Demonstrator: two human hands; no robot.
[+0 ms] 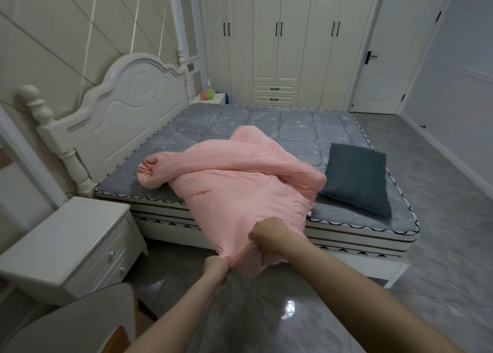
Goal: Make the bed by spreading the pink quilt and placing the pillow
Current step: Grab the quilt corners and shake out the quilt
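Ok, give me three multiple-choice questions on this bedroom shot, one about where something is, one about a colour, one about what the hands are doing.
1. Where does the pillow lie?
A. On the mattress, towards its foot end
B. On the nightstand
C. On the floor

2. What colour is the quilt?
A. White
B. Pink
C. Green

3. What are the left hand and right hand doing?
A. Both hang free
B. Only the right holds the pillow
C. Both grip the quilt

Answers: 1 A, the pillow rests on the mattress, far from the headboard. 2 B, the bunched cloth is plainly pink. 3 C, both fists clutch its near edge off the bedside.
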